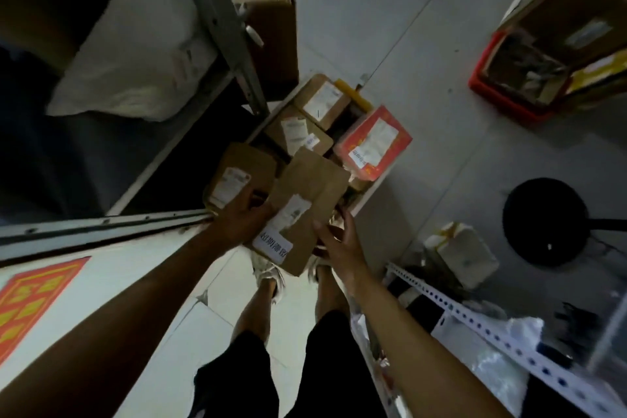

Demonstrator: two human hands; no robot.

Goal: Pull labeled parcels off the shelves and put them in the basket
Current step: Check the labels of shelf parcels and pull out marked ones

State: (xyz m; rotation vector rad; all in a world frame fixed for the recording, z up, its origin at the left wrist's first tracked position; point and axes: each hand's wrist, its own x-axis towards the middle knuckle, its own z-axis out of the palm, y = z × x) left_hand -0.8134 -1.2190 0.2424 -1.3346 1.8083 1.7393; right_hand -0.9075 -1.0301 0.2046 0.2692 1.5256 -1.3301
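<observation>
I look straight down at a white basket point(368, 195) on the floor, filled with several labeled brown parcels and a red parcel point(373, 142). A flat brown cardboard parcel point(310, 200) with white labels hangs over the basket's near end. My left hand point(242, 219) grips its left edge, fingers curled under it. My right hand point(339, 241) touches its right edge with relaxed fingers. Another brown parcel point(237, 176) lies in the basket just beyond my left hand.
A metal shelf rack point(224, 24) stands at left with a white bagged parcel point(135, 61) on it. A red crate point(509, 78) with boxes sits far right, a black round stool point(546, 220) nearer. A perforated shelf rail point(492, 326) runs lower right. My feet stand beneath the parcel.
</observation>
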